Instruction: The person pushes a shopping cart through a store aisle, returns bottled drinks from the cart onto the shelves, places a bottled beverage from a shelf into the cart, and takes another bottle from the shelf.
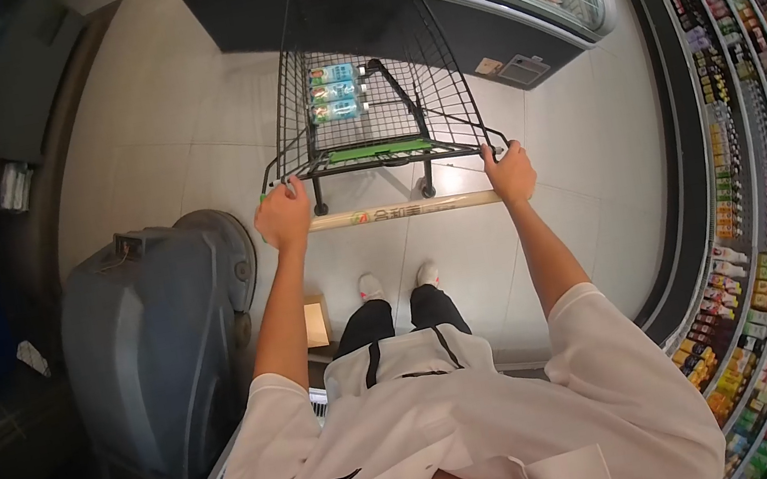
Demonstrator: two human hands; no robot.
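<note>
A black wire shopping cart (382,149) with green trim stands in front of me, its pale handle bar running between my hands. My left hand (283,216) is closed around the left end of the cart's handle frame. At the right end, my right hand (510,173) grips the frame in the same way. Several bottles with blue labels (335,91) lie on their sides in the cart basket, left of its middle, caps pointing right. Neither hand touches the bottles.
Beyond the cart is a glass-topped freezer (487,9) with packaged goods. Curved shelves of drinks and small packages (754,208) line the right side. A bulky grey machine (153,349) stands close on the left, and a cardboard box (316,322) sits near my feet.
</note>
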